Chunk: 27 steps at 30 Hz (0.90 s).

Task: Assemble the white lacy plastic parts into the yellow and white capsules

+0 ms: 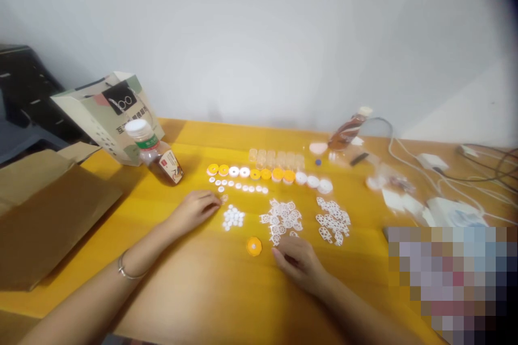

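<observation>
Two bare hands low over the yellow worktop (190, 291), palms down. Left hand (195, 210) with a thin bracelet (129, 272) at the wrist, fingers (214, 206) loosely curled and close together, tips touching or just at a tiny pale piece (224, 199) at the near end of the dotted row; whether pinched or merely touched, cannot tell through the blur. Right hand (298, 260) flat-ish, fingers (280, 253) narrow and bent, tips just below the left heap of white lattice pieces (282, 218); nothing clearly gripped. One orange disc (254, 246) with a white centre lying alone between the two hands, just beside the right fingertips, apart from both.

Further back, roughly eleven discs in one row (267, 175), some orange-rimmed, some white. Below that, about a dozen small white dots in a line (243, 187), plus one tight cluster of white dots (233, 217) near the left fingertips. Two heaps of lattice pieces in all, the second heap (334, 220) to the right. Behind the disc row, around six clear little cups (277, 158), too blurred for a sure count.

Two bottles: one capped bottle (156, 153) tilted at left, one lying bottle (346, 130) at the back. One printed paper bag (109, 110) behind the left bottle, brown cardboard (48, 210) at the left edge, white cables (408, 161) at right.
</observation>
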Available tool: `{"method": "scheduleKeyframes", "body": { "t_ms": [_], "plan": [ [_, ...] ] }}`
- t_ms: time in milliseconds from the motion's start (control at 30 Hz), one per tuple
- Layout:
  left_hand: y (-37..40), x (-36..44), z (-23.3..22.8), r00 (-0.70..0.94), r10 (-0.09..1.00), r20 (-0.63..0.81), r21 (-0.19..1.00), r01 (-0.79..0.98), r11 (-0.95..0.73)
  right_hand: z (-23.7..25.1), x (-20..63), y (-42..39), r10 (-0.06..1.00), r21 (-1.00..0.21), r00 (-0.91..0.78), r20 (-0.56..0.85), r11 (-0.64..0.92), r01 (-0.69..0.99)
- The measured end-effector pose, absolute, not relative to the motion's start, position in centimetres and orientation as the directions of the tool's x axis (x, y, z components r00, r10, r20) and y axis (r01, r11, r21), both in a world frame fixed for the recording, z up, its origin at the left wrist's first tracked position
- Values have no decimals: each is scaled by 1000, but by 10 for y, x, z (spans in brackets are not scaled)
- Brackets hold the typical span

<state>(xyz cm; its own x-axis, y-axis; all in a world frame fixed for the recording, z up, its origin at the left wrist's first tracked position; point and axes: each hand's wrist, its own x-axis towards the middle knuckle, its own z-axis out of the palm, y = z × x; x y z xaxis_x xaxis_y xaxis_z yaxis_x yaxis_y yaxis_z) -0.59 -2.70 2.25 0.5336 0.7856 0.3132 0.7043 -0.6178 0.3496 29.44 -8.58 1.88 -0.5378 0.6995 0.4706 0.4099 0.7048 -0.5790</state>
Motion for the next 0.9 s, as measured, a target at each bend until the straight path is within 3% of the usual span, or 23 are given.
{"method": "scheduleKeyframes", "body": {
  "t_ms": [200,367,467,633,767,900],
  "plan": [
    [-31,0,14,576,731,367,15,782,-623,19,294,-86,692,-576,-539,480,712,400],
    [-31,4,16,636,671,382,-92,748,-657,17,294,-85,694,-568,-546,469,711,415],
    [-33,12,18,593,676,438,-38,763,-645,17,293,-86,704,-567,-532,470,703,429],
    [-51,34,20,571,661,487,212,656,-724,18,283,-88,731,-547,-450,514,683,485],
    [-67,51,20,631,605,485,281,543,-791,13,275,-90,687,-533,-486,540,726,434],
    [-75,61,16,627,619,473,347,513,-785,8,273,-91,684,-532,-523,509,727,434]
  ]
}}
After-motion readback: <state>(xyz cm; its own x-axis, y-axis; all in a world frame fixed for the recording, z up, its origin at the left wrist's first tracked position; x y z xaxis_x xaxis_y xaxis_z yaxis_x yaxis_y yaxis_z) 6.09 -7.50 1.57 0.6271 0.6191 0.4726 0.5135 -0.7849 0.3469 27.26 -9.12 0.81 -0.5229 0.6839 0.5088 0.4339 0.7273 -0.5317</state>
